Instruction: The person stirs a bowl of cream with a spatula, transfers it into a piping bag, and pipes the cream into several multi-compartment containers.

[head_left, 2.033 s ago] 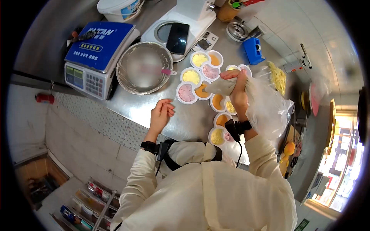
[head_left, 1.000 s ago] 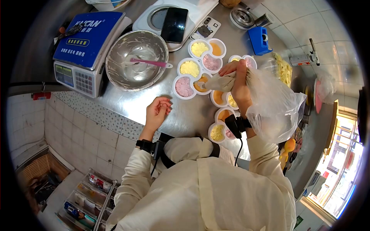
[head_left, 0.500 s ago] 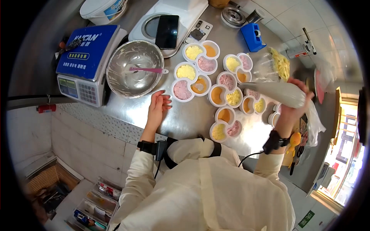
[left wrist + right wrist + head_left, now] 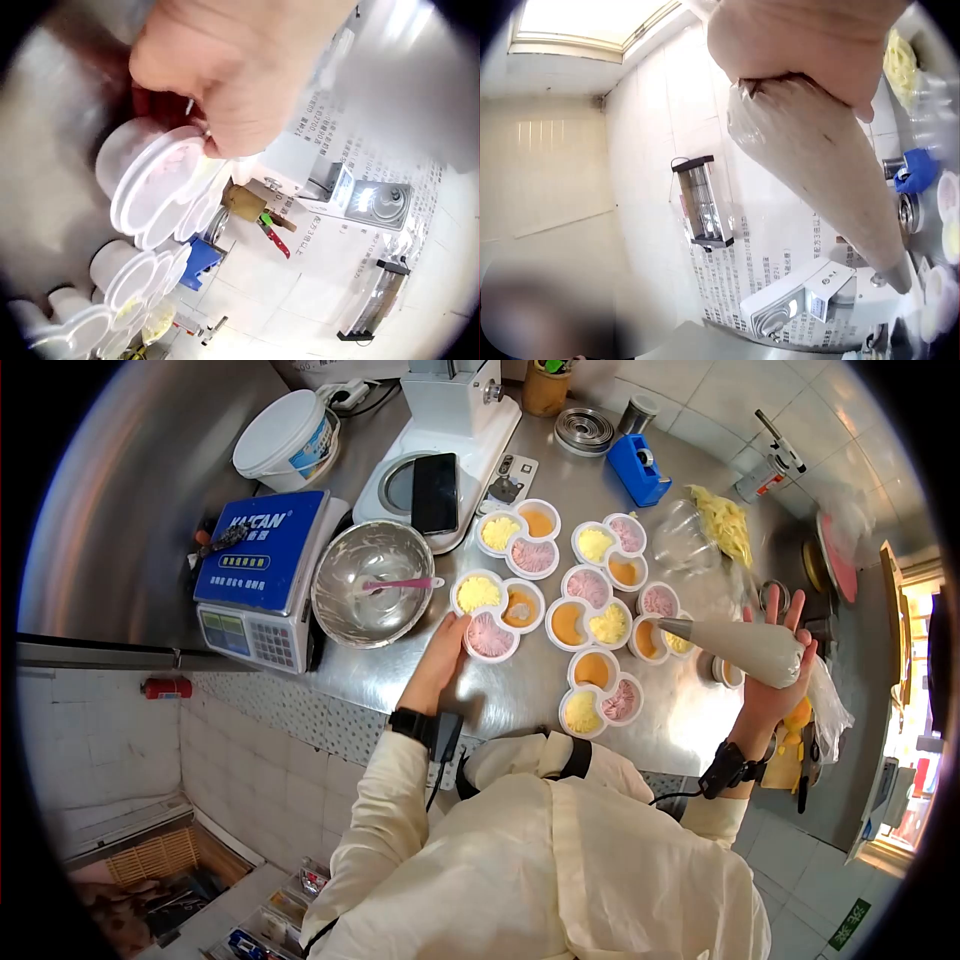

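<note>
The cup [image 4: 490, 636], untouched before, was now pinched by the left hand [image 4: 441, 657]; the bag [image 4: 742, 649] was carried on the right hand [image 4: 768, 696], fingers straightened.

Bare surface [image 4: 512, 690] provided passage between the left 3-part cup [image 4: 489, 634] and the front 3-part cup [image 4: 592, 671]. The mixing bowl [image 4: 350, 605] obstructed the left side; the white machine [image 4: 478, 440] obstructed the rear. The piping bag [image 4: 745, 650] overhung part of the right 3-part cup [image 4: 647, 643].

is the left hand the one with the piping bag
No, the piping bag lies across the right hand, while the left hand touches the edge of a three-part cup.
</note>
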The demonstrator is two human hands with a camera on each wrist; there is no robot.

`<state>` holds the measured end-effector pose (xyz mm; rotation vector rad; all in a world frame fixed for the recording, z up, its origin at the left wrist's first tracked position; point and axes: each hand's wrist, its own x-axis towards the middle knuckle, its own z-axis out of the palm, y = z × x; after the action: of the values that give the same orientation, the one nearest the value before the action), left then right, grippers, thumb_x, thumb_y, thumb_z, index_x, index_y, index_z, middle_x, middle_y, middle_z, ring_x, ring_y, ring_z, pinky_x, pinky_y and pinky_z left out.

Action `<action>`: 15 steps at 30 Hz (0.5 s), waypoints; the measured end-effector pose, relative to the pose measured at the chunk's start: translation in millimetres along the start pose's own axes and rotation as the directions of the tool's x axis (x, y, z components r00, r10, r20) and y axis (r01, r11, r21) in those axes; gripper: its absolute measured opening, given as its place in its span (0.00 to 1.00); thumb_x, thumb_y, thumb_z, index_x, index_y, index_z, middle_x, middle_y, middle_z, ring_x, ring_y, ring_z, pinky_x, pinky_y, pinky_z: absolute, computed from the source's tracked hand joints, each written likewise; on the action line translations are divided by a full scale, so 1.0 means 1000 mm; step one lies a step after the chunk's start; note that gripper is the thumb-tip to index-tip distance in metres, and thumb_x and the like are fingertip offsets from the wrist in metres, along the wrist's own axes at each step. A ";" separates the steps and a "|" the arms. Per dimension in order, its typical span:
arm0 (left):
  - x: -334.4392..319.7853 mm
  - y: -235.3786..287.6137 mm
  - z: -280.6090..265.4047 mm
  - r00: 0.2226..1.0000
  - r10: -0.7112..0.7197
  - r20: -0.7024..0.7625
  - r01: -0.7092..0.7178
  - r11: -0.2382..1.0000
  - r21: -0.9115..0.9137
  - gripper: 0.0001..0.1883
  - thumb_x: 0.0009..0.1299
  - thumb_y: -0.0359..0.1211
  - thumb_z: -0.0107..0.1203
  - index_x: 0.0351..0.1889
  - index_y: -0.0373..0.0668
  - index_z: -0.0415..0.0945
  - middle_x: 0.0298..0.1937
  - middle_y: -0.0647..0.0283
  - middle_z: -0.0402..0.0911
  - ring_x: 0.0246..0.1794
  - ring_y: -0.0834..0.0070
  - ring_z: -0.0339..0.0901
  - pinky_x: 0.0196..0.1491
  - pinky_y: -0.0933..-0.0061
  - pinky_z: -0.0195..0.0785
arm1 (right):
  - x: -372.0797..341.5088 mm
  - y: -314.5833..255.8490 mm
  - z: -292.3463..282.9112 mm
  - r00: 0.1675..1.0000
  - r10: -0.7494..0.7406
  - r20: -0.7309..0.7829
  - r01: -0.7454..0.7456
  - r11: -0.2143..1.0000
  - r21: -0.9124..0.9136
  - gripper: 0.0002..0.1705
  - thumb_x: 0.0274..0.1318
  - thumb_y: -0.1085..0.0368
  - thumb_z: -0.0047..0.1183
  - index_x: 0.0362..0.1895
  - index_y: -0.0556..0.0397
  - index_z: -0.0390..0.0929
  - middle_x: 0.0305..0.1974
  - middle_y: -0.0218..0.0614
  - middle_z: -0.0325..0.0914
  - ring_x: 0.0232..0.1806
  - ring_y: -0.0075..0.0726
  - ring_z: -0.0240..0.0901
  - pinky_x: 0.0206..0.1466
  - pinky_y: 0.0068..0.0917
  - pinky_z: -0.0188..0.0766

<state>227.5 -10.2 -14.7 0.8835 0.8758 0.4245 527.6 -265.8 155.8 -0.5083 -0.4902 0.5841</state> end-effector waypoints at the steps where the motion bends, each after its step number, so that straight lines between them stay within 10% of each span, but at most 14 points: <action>1: -0.008 -0.005 0.004 0.993 0.114 -0.003 -0.112 0.970 -0.218 0.14 0.67 0.34 0.42 0.47 0.36 0.63 0.42 0.62 0.71 0.43 0.79 0.69 0.45 0.78 0.64 | 0.000 0.005 0.007 1.000 -0.008 -0.005 0.008 1.000 -0.024 0.21 0.62 0.53 0.25 0.29 0.49 0.69 0.61 0.36 0.54 0.67 0.52 0.37 0.63 0.62 0.34; 6: -0.048 -0.013 0.012 0.998 0.056 0.034 -0.037 0.912 -0.409 0.16 0.70 0.32 0.38 0.55 0.40 0.58 0.52 0.60 0.67 0.52 0.72 0.66 0.54 0.67 0.61 | 0.001 0.032 0.047 0.984 -0.025 0.177 0.051 0.988 -0.144 0.27 0.63 0.52 0.17 0.20 0.50 0.64 0.34 0.38 0.70 0.49 0.51 0.63 0.62 0.56 0.44; 15: -0.136 0.065 0.036 0.921 0.375 0.106 -0.263 0.799 -0.541 0.23 0.70 0.34 0.35 0.63 0.41 0.47 0.61 0.60 0.58 0.61 0.69 0.57 0.61 0.64 0.52 | -0.009 0.073 0.152 0.896 -0.196 0.399 0.268 0.954 -0.133 0.31 0.63 0.50 0.12 0.17 0.49 0.62 0.22 0.35 0.63 0.32 0.42 0.64 0.45 0.44 0.63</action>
<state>177.7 -77.4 115.8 0.5527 0.3746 0.8093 407.0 -172.1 227.7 -0.5038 -0.9728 0.4057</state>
